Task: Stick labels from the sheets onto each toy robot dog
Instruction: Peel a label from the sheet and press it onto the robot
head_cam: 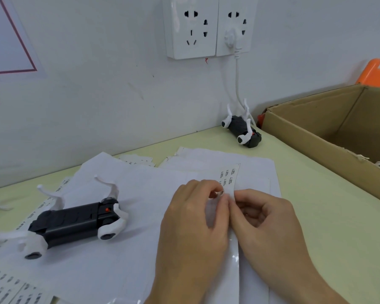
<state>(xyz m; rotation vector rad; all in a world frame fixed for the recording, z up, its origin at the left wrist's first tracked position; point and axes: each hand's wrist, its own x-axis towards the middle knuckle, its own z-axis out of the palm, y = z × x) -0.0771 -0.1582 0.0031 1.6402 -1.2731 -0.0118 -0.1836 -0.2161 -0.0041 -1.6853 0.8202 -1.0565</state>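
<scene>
Pinching, seemingly, one label strip: two hands; two dogs.

One toy robot dog lies on the label sheets, left of both hands; another dog lies behind, beside the cardboard box at right.

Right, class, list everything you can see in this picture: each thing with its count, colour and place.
Black-and-white plastic toy robot dogs: two, both on their backs; near one left on the sheets, far one by the wall.
White paper label sheets: several, spread on the pale green table.
Narrow printed label strip: one, white, centre.
Brown cardboard box: one, right.
White wall sockets: two, one with a white plug.
Left hand: grip on the strip.
Right hand: grip on the strip.
</scene>
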